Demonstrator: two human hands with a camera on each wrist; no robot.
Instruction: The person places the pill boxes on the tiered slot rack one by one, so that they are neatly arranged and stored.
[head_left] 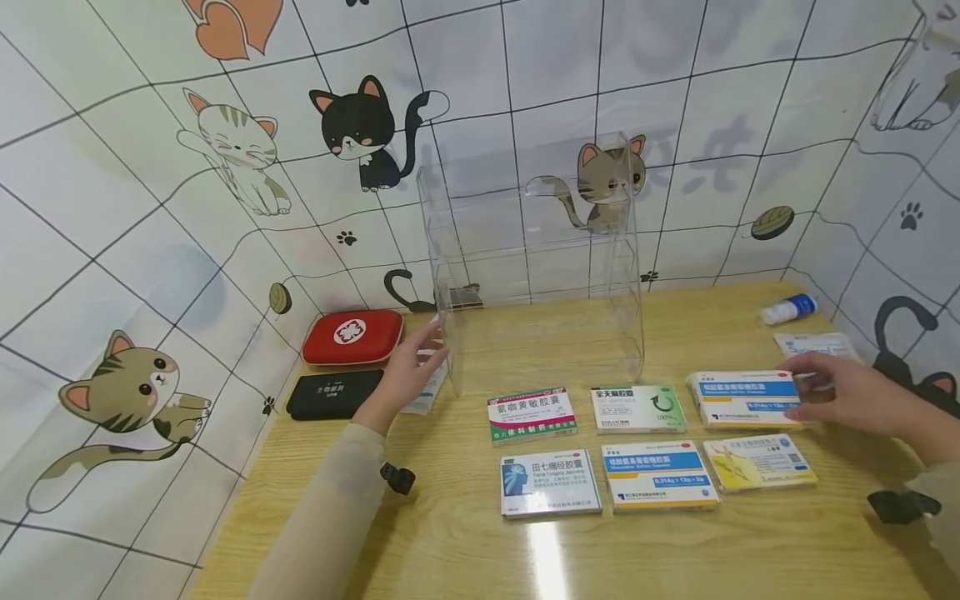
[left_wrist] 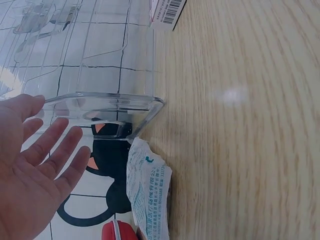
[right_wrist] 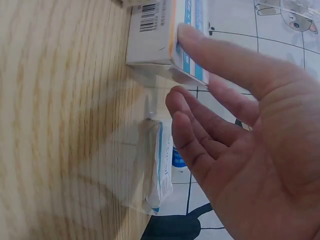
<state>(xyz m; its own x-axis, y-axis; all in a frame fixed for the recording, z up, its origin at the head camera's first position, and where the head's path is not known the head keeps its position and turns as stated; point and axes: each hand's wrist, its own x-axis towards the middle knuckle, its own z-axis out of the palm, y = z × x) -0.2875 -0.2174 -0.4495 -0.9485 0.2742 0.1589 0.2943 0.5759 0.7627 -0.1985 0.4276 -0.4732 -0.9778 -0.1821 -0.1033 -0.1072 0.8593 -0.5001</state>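
My right hand point(head_left: 847, 392) pinches the right end of a blue, white and orange medicine box point(head_left: 742, 400), thumb on its printed face. In the right wrist view the forefinger goes behind the box point(right_wrist: 152, 40) and the other fingers curl loosely below. My left hand point(head_left: 412, 364) is at the left side of a clear acrylic display rack point(head_left: 536, 333). Its fingers are spread in the left wrist view, beside the rack's edge point(left_wrist: 115, 95); whether they touch it I cannot tell.
Several other medicine boxes lie in two rows before the rack, among them a green-and-red one point(head_left: 532, 415) and a yellow one point(head_left: 761, 462). A red case point(head_left: 352, 337), a black pouch point(head_left: 333, 393) and a white packet point(left_wrist: 147, 190) are at left. A blue-and-white bottle point(head_left: 787, 309) lies back right.
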